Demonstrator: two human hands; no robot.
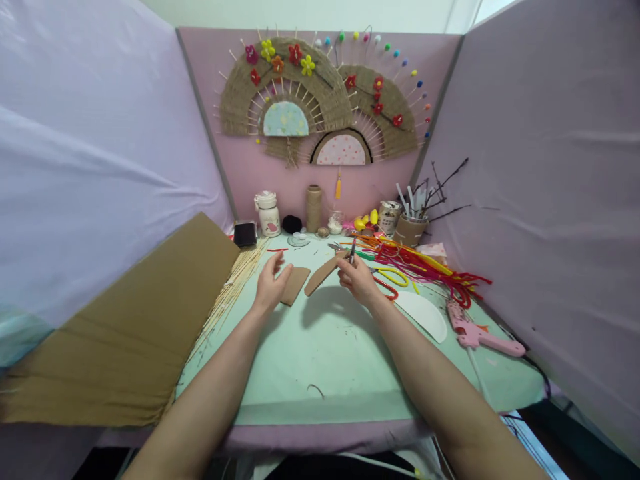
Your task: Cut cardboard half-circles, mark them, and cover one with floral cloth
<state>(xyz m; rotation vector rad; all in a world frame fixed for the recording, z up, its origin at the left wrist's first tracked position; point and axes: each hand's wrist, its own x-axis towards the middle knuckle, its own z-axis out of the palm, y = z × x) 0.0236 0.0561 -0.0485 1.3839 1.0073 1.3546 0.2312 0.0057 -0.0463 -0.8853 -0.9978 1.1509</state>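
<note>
My left hand hovers above the green table with its fingers apart, right beside a small rectangular cardboard piece lying flat. My right hand is closed on a curved cardboard strip, lifted off the table, and on a thin dark tool that sticks up from the fingers. I cannot make out what the tool is.
A large cardboard sheet leans at the left beside a bundle of bamboo sticks. Pipe cleaners, a white half-round piece and a pink glue gun lie on the right. Jars, twine and a cup stand along the back wall.
</note>
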